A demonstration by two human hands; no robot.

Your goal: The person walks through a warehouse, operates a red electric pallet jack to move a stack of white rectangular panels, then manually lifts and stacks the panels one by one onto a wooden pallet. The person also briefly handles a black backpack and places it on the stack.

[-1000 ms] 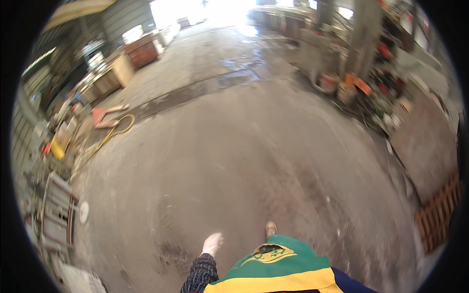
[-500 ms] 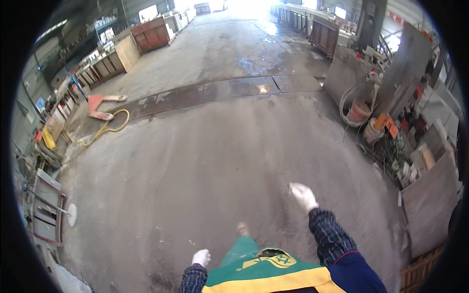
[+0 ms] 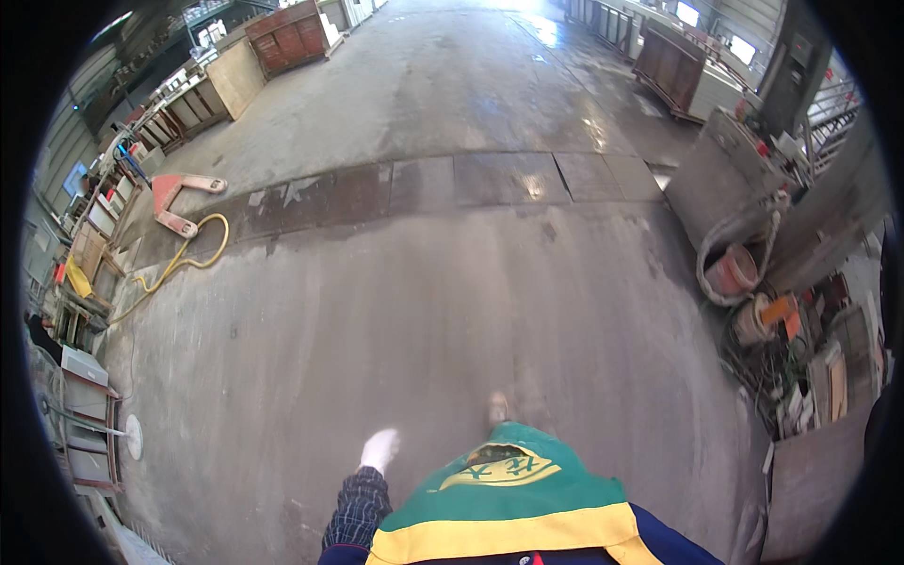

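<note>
I stand on a grey concrete workshop floor (image 3: 452, 311) and look down along my green and yellow vest (image 3: 508, 490). My left hand (image 3: 379, 449), in a white glove, hangs at my side below a plaid cuff; it holds nothing and its fingers look loosely curled. One shoe (image 3: 497, 409) shows ahead of the vest. My right hand is out of the picture.
A yellow hose (image 3: 179, 264) lies beside a red pallet jack (image 3: 179, 202) at the left. Metal racks (image 3: 80, 414) line the left edge. Buckets, cables and scrap (image 3: 772, 320) crowd the right side. Wooden crates (image 3: 287, 38) stand far back.
My right arm, stretched forward half a second ago, has dropped out of view. My left hand has swung up and forward, and the view has moved forward along the floor.
</note>
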